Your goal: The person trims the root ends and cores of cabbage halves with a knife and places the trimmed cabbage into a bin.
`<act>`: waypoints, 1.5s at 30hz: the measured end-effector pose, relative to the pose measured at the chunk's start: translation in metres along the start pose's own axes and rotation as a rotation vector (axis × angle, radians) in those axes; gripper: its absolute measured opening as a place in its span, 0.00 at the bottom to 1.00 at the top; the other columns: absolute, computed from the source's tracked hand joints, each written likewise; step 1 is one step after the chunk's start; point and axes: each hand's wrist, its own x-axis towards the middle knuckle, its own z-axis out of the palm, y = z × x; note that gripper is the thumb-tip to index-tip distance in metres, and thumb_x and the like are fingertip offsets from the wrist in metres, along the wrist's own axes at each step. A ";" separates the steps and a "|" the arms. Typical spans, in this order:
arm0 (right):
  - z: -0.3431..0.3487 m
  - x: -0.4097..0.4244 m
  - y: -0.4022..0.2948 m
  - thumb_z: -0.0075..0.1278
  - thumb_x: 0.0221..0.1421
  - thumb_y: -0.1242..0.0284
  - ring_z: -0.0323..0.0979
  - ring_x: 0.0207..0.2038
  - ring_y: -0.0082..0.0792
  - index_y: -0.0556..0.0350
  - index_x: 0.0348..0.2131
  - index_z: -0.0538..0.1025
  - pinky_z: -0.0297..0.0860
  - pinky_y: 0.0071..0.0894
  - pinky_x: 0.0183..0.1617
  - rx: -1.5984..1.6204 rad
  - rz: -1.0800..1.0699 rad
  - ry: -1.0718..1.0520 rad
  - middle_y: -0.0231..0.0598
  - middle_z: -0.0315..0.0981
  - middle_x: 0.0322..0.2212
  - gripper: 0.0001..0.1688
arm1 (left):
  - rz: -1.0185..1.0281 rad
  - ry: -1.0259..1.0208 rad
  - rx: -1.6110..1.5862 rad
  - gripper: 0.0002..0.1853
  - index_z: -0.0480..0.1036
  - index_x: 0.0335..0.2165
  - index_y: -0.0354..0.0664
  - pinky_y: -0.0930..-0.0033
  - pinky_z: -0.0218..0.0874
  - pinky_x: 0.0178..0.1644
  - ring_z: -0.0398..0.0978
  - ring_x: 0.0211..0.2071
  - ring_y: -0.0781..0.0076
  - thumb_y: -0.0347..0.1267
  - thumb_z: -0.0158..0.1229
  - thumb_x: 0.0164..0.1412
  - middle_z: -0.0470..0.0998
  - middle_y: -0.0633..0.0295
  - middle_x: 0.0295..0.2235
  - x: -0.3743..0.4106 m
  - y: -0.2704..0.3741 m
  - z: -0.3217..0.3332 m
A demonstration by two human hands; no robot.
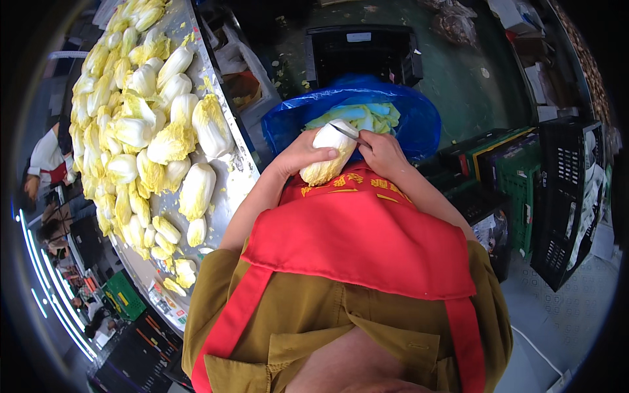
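Observation:
A trimmed napa cabbage (328,156) lies in my left hand (305,153), its white base pointing away from me and its yellow leafy end near my red apron (361,231). My right hand (382,151) is closed around the handle of a knife (346,132), whose blade lies against the cabbage's base. Just beyond both hands, a container lined with a blue plastic bag (427,123) holds loose pale green cabbage leaves (366,115). The far end of the cabbage is over the edge of these leaves.
On my left, a metal table (231,182) bears a large heap of napa cabbages (132,127). A black crate (363,34) stands beyond the blue bag. Green (522,201) and black crates (565,206) stand at right. Other people (49,157) are across the table.

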 end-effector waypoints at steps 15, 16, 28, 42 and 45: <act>0.007 0.001 0.012 0.43 0.53 0.68 0.73 0.34 0.57 0.59 0.32 0.76 0.69 0.50 0.40 -0.036 0.183 0.021 0.57 0.74 0.29 0.14 | -0.056 -0.101 0.124 0.36 0.68 0.47 0.36 0.70 0.62 0.47 0.71 0.41 0.71 0.48 0.66 0.43 0.75 0.58 0.40 0.023 0.010 -0.006; 0.010 0.001 0.015 0.43 0.53 0.68 0.73 0.34 0.57 0.59 0.32 0.76 0.69 0.49 0.41 -0.064 0.215 0.015 0.57 0.74 0.29 0.14 | 0.007 -0.023 0.333 0.37 0.68 0.47 0.36 0.70 0.62 0.48 0.71 0.41 0.71 0.48 0.67 0.43 0.75 0.58 0.40 0.025 0.007 -0.004; 0.017 0.008 0.030 0.41 0.53 0.67 0.72 0.38 0.57 0.62 0.33 0.77 0.67 0.48 0.44 -0.058 0.411 -0.021 0.59 0.74 0.32 0.18 | 0.113 0.030 0.546 0.34 0.68 0.47 0.35 0.69 0.62 0.47 0.72 0.41 0.70 0.41 0.67 0.42 0.75 0.57 0.40 0.040 0.011 0.007; 0.022 0.029 0.066 0.40 0.50 0.72 0.75 0.25 0.51 0.67 0.23 0.77 0.71 0.43 0.34 -0.013 0.596 -0.267 0.54 0.75 0.19 0.17 | 0.151 0.285 0.994 0.35 0.68 0.43 0.41 0.60 0.65 0.46 0.73 0.43 0.52 0.43 0.68 0.35 0.75 0.49 0.40 0.068 -0.011 0.025; 0.017 0.038 0.074 0.38 0.51 0.73 0.72 0.16 0.42 0.68 0.21 0.75 0.68 0.41 0.20 0.028 0.714 -0.373 0.50 0.74 0.16 0.17 | 0.315 0.258 1.033 0.35 0.68 0.44 0.41 0.59 0.65 0.46 0.73 0.43 0.51 0.42 0.69 0.34 0.74 0.49 0.42 0.070 -0.023 0.031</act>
